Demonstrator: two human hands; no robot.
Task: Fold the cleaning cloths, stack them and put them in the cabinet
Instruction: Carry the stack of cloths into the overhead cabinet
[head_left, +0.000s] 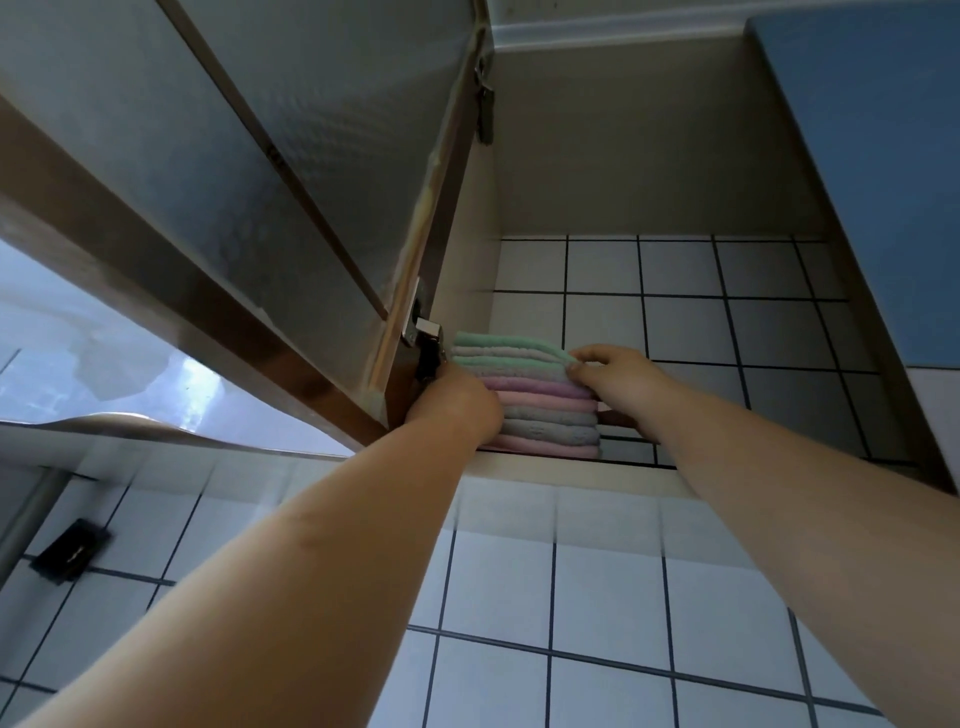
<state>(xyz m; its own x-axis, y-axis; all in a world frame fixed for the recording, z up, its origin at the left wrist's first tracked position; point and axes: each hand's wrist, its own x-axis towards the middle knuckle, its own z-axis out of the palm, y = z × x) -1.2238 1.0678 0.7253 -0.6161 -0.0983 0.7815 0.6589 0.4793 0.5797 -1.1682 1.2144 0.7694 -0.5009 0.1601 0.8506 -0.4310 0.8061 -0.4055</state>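
- The stack of folded cleaning cloths (540, 400) sits at the centre of the frame, on the front edge of the cabinet shelf (571, 470), just inside the open cabinet (649, 171). Green layers lie on top, then grey, lilac and pink ones below.
- The left hand (457, 400) is pressed against the left side of the stack, right beside the lower hinge (423, 338) of the open cabinet door (249, 171). Its fingers are hidden behind the cloths and the wrist, so I cannot tell whether they curl round the stack or lie flat.
- The right hand (618, 379) holds the right side: fingertips curl over the upper green and grey layers, and what looks like the thumb shows lower down, by the bottom cloths, so the pile is clasped from top to bottom.
- The cloths look soft, thick and light. A pile like this probably compresses and sags, and single layers may slide off one another if pushed from one edge only.
- The safest hold is likely what is seen here: both sides squeezed together, with support near the bottom layer, so the whole pile moves as one block.
- The stack appears to rest near the shelf's lip, so it likely needs sliding further in, toward the tiled back wall (727, 322), before the task is done.
- The hinge close to the left hand could snag a cloth edge.
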